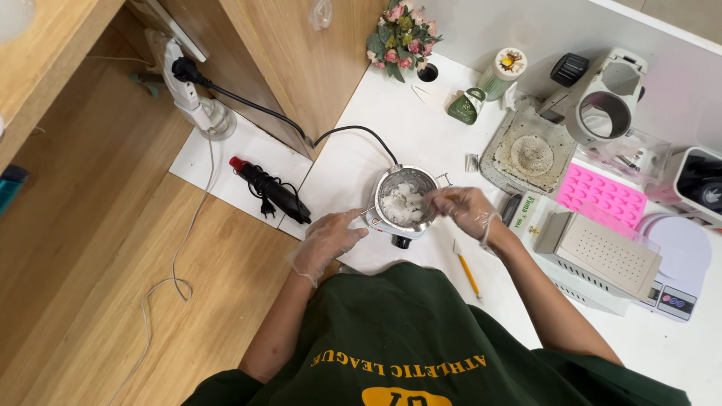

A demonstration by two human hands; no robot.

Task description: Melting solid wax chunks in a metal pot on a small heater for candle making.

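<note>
The one camera sits on my head and looks almost straight down past my green shirt (406, 338) at the white desk (391, 135), close enough to fill the frame with desk and wooden floor (113, 248), my arms reaching up-frame.

The person wears a dark green short-sleeved T-shirt with yellow lettering and a yellow emblem across the chest. Both the left hand (325, 242) and the right hand (466, 210) are covered by thin, clear, crinkled disposable gloves.
</note>
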